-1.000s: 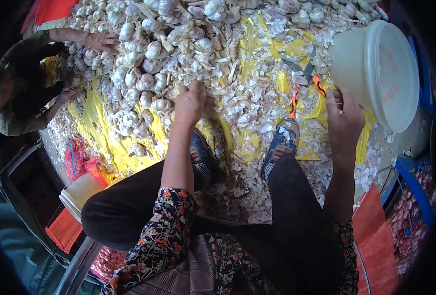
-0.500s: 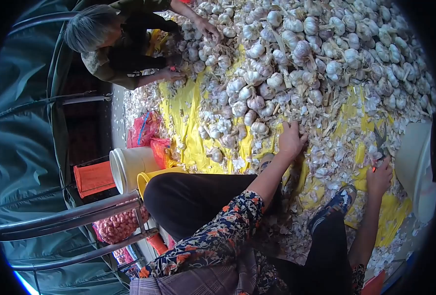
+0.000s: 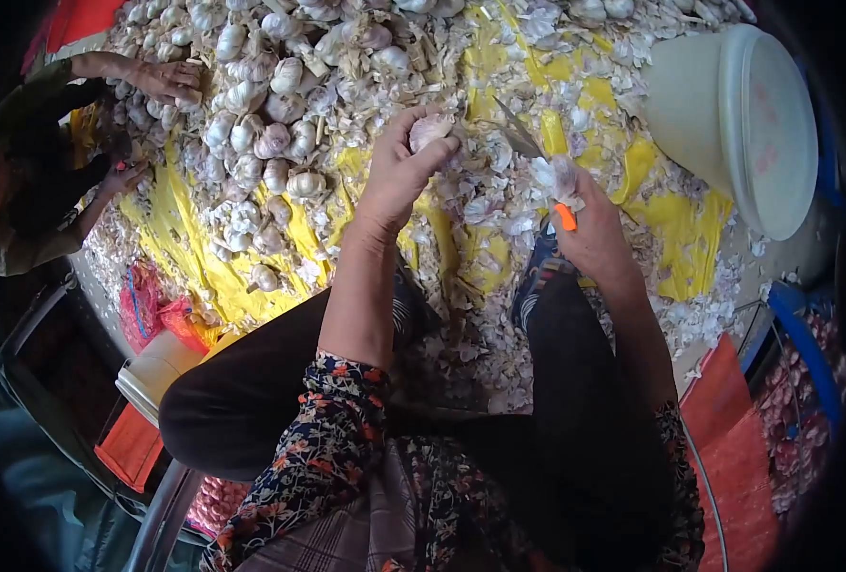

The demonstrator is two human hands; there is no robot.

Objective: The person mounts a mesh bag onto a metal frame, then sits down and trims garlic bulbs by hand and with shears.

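Note:
My left hand [image 3: 399, 172] is closed around a garlic bulb [image 3: 429, 132], raised above the peel-strewn sheet. To its right, my right hand [image 3: 596, 234] grips a pair of scissors [image 3: 520, 133] with an orange handle; the blades point up and left, toward the bulb. Papery garlic skin [image 3: 556, 177] shows at the fingers of that hand; whether a bulb sits under it I cannot tell. Loose whole garlic bulbs [image 3: 272, 140] lie heaped beyond my left hand, on a yellow sheet [image 3: 194, 243] covered with dry peels.
A white bucket [image 3: 690, 110] lies or leans at the upper right. Another pale bucket [image 3: 161, 367], a red mesh bag [image 3: 140, 303] and an orange container [image 3: 129, 448] are at the left. Another person's hand [image 3: 167, 82] touches the pile. Red sacking [image 3: 728, 429] lies at the right.
The view has turned and shifted. My left hand, earlier low over the peels, is now raised with a garlic bulb. My right hand has come nearer to it with the scissors.

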